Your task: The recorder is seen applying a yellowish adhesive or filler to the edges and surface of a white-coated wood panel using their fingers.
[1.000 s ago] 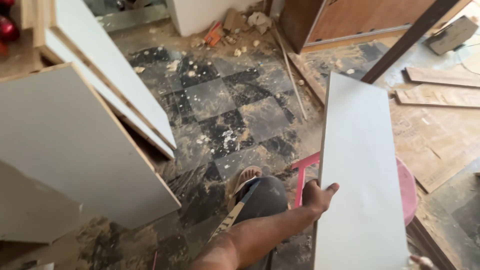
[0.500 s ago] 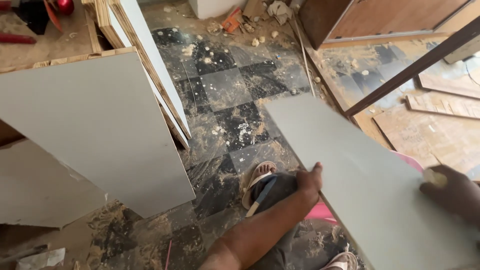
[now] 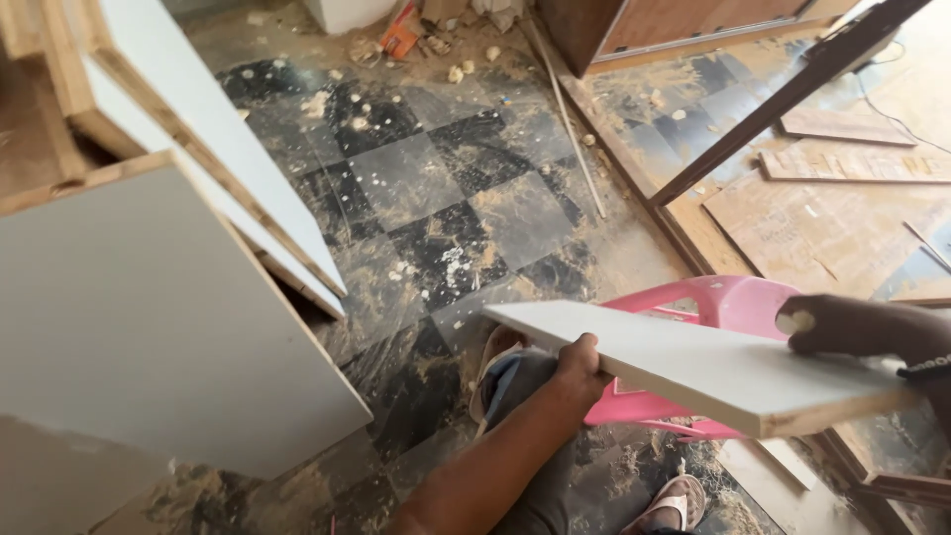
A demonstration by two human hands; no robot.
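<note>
A long white laminated board [image 3: 693, 362] lies almost flat in front of me, its raw wood edge facing me at the right end. My left hand [image 3: 582, 365] grips the board's near edge close to its left end. My right hand [image 3: 860, 327] presses on the top face at the right end, thumb over the surface. The board hangs above a pink plastic stool [image 3: 728, 302]. My feet in sandals [image 3: 495, 369] stand on the floor below.
White-faced cabinet panels [image 3: 149, 317] lean at the left. The dark checkered tile floor [image 3: 446, 198] is dusty with sawdust and scraps. Plywood sheets [image 3: 812, 218] and a dark wooden bar [image 3: 783, 99] lie at the right. A thin stick [image 3: 570, 129] rests on the floor.
The board has swung from standing nearly upright on my right to lying almost horizontal across the pink stool. My right hand has come onto its far end; my left hand kept its grip.
</note>
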